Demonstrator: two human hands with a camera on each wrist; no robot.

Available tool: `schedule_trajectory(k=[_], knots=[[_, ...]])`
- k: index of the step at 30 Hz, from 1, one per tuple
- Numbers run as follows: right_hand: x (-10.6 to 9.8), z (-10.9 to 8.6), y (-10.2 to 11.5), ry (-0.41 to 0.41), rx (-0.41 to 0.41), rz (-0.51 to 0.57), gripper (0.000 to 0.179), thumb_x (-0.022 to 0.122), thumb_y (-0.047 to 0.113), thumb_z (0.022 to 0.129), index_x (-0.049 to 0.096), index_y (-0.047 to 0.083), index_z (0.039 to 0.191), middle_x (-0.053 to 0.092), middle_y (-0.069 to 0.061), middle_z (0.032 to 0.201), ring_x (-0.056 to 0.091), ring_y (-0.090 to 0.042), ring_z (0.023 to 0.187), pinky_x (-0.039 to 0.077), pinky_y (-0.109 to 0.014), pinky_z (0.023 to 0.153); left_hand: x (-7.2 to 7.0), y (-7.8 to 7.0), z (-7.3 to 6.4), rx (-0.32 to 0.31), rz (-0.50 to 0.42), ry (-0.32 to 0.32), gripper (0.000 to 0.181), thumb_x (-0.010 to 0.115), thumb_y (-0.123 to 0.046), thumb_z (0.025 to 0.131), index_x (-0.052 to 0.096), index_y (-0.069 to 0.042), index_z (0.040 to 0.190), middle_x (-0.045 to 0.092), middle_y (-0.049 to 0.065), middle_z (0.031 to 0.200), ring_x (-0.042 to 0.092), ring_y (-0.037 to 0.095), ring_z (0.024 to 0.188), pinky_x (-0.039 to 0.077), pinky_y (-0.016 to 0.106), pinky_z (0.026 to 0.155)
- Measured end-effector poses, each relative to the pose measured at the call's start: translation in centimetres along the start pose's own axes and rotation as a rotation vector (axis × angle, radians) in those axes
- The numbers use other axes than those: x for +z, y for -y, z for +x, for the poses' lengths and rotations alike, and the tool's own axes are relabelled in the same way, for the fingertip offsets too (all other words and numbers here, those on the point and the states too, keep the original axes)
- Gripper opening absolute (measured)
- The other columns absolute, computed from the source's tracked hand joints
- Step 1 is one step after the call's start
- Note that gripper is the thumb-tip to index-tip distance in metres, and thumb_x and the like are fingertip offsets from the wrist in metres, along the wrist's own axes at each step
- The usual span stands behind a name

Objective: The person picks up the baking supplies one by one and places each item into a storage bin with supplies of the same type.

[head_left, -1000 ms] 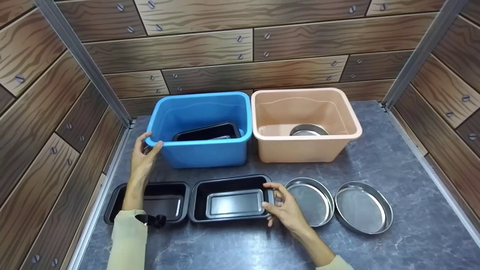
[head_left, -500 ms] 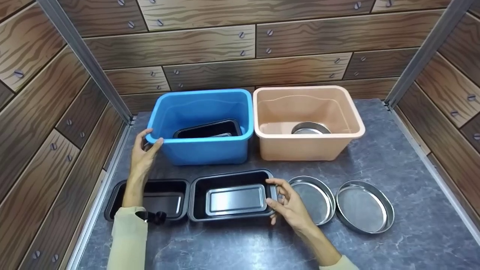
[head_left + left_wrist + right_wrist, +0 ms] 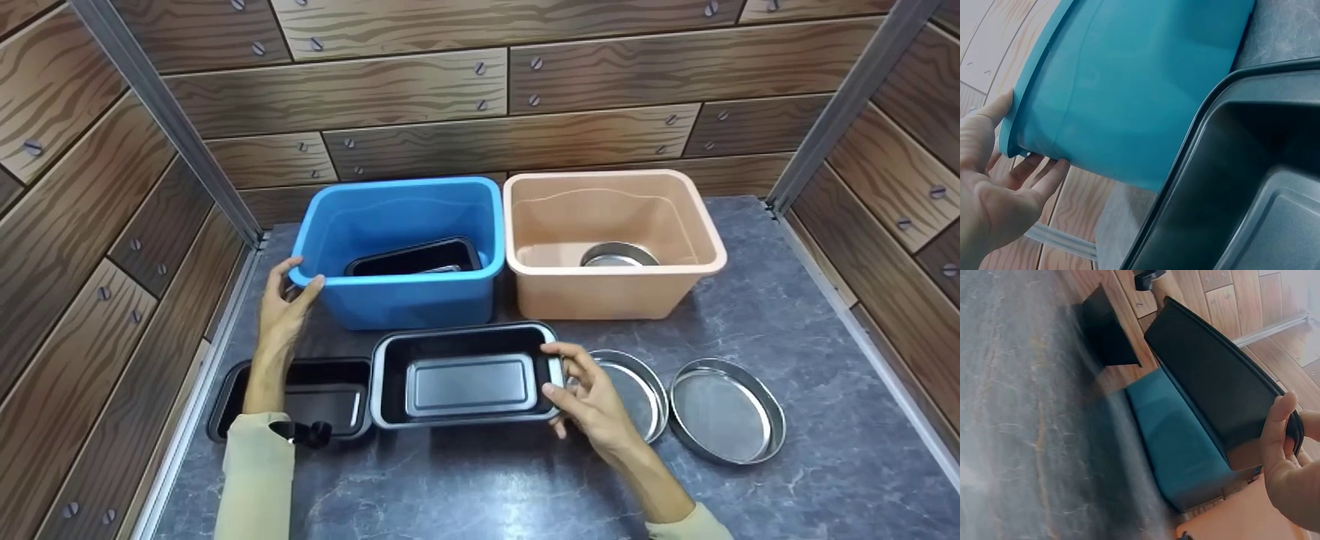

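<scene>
My right hand (image 3: pixel 592 397) pinches the right end of a dark loaf pan (image 3: pixel 472 382). In the right wrist view this loaf pan (image 3: pixel 1207 371) is raised off the table, its outer side showing. At the front left corner of a blue bin (image 3: pixel 405 304), my left hand (image 3: pixel 283 311) grips the rim with thumb and fingers. The left wrist view shows this hand (image 3: pixel 1010 180) around the rim of the blue bin (image 3: pixel 1117 90). Another loaf pan (image 3: pixel 431 259) lies inside the blue bin. A further loaf pan (image 3: pixel 322 405) rests on the table, partly hidden by my left forearm.
Right of the blue bin stands a peach bin (image 3: pixel 600 296) with a round cake pan (image 3: pixel 619 255) in it. Two round pans, a nearer-left round pan (image 3: pixel 634 394) and a right round pan (image 3: pixel 727 412), lie on the dark marbled table (image 3: pixel 840 360). Wood-patterned walls enclose the table.
The loaf pan in my right hand has risen off the table and moved slightly toward the blue bin. My left hand keeps its grip on the bin rim.
</scene>
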State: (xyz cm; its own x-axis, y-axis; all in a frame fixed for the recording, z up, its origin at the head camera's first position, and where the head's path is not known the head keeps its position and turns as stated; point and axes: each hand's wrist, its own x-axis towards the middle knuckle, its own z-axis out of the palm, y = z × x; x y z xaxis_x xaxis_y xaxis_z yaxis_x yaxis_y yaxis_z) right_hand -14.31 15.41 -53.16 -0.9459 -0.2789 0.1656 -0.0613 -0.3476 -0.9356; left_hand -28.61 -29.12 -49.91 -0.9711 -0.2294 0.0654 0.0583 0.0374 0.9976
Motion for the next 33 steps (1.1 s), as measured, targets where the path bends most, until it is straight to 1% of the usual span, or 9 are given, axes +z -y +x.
schedule_trajectory(k=[3,6,9,13,16,20,25,29,33], knots=[[0.0,0.3,0.7,0.008,-0.023,0.036,0.055,0.061,-0.011,0.097,0.037,-0.008,0.147,0.053,-0.018,0.102,0.059,-0.017,0.058,0.047,-0.026,0.041,0.1,0.0,0.1,-0.006,-0.004,-0.002,0.065,0.073,-0.014,0.098,0.042,-0.009,0.155,0.047,0.021,0.150,0.049,0.025,0.134,0.047,0.018,0.096],[0.0,0.6,1.3,-0.003,-0.051,0.041,0.056,0.061,-0.012,0.097,0.037,-0.008,0.147,0.053,-0.015,0.102,0.058,-0.016,0.058,0.047,-0.024,0.041,0.1,0.1,0.1,-0.007,-0.004,-0.012,0.065,0.074,-0.014,0.098,0.043,-0.010,0.155,0.049,0.020,0.149,0.050,0.025,0.133,0.048,0.018,0.095],[0.1,1.0,2.0,-0.039,-0.071,0.031,0.056,0.062,-0.012,0.096,0.039,-0.008,0.148,0.050,-0.014,0.102,0.058,-0.014,0.056,0.047,-0.024,0.041,0.2,0.1,0.0,-0.001,0.003,-0.015,0.065,0.074,-0.014,0.097,0.044,-0.010,0.154,0.050,0.021,0.147,0.051,0.024,0.129,0.049,0.018,0.093],[0.3,1.4,2.8,-0.091,-0.079,0.040,0.059,0.063,-0.012,0.095,0.040,-0.006,0.148,0.049,-0.017,0.115,0.056,-0.012,0.056,0.047,-0.023,0.040,0.2,-0.1,0.0,0.004,0.022,-0.012,0.065,0.075,-0.016,0.097,0.044,-0.010,0.154,0.051,0.021,0.145,0.052,0.023,0.126,0.049,0.018,0.091],[0.3,1.7,3.2,-0.110,-0.087,0.067,0.060,0.063,-0.013,0.095,0.039,-0.005,0.149,0.050,-0.022,0.123,0.056,-0.013,0.057,0.047,-0.022,0.040,0.1,-0.1,0.0,-0.012,0.022,-0.008,0.066,0.075,-0.017,0.097,0.044,-0.011,0.155,0.051,0.021,0.145,0.052,0.023,0.126,0.049,0.018,0.093],[0.3,2.3,3.9,-0.101,-0.114,0.097,0.060,0.061,-0.014,0.095,0.038,-0.005,0.150,0.051,-0.023,0.118,0.058,-0.015,0.057,0.047,-0.023,0.040,0.1,-0.3,0.0,-0.022,0.012,-0.001,0.067,0.076,-0.017,0.097,0.043,-0.010,0.155,0.048,0.020,0.150,0.050,0.023,0.130,0.049,0.018,0.095],[0.5,3.2,4.8,-0.095,-0.146,0.120,0.058,0.060,-0.015,0.096,0.042,0.000,0.149,0.053,-0.022,0.118,0.063,-0.017,0.060,0.047,-0.022,0.040,0.2,-0.4,-0.3,0.016,0.010,-0.006,0.063,0.075,-0.015,0.097,0.045,-0.008,0.152,0.049,0.021,0.148,0.051,0.025,0.129,0.049,0.019,0.092],[0.9,4.2,5.1,-0.143,-0.180,0.146,0.057,0.061,-0.015,0.095,0.046,0.003,0.147,0.055,-0.024,0.118,0.066,-0.020,0.064,0.047,-0.022,0.040,0.2,-0.4,-0.3,0.022,0.021,-0.007,0.063,0.074,-0.016,0.098,0.044,-0.007,0.152,0.048,0.021,0.149,0.050,0.027,0.133,0.048,0.019,0.094],[1.2,5.2,5.1,-0.196,-0.208,0.164,0.057,0.060,-0.015,0.096,0.046,0.005,0.148,0.055,-0.024,0.117,0.064,-0.019,0.064,0.047,-0.023,0.042,0.3,-0.5,-0.3,0.013,0.032,-0.003,0.064,0.075,-0.016,0.098,0.044,-0.008,0.153,0.049,0.020,0.148,0.050,0.026,0.133,0.048,0.019,0.093]])
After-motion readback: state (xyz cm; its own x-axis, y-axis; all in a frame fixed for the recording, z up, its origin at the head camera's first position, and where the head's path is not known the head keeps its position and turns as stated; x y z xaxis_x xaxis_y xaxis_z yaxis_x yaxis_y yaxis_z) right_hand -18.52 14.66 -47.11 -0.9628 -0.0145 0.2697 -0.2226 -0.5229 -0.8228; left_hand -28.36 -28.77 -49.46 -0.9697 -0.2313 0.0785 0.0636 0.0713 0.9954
